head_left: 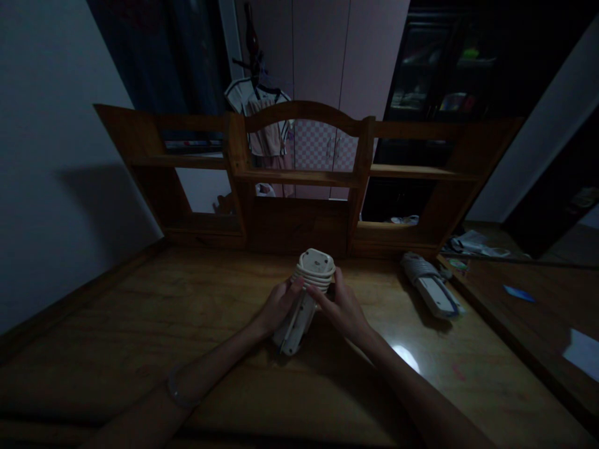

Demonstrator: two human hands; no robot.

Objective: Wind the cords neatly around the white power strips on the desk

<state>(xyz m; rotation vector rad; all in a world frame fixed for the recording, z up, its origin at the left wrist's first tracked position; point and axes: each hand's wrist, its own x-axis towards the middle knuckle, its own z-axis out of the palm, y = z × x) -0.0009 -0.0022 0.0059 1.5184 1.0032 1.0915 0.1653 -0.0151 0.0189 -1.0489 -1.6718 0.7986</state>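
You have both hands on a pale power strip, held in front of you over the middle of the tabletop, its length pointing away from you. Your left hand grasps it from the left and your right hand from the right, both thumbs meeting near the lower edge of the wrapped cord. The fingers underneath are mostly hidden. Several loops lie side by side around the strip close to its far end, while the near end is bare of loops and tilts down toward the wood; whether it touches, you cannot tell from here.

The step in hand looks like handling those loops, probably snugging or tucking them; this one view does not settle whether you are winding or unwinding. The next move seems to call for one hand steadying the strip while the other finds the cord's loose end, which does not show clearly. Watch that the outermost loops don't slip over the far end.

To your right, a second power strip, wrapped in a grey cord, lies on the tabletop near the wooden shelf unit, well apart from your hands.
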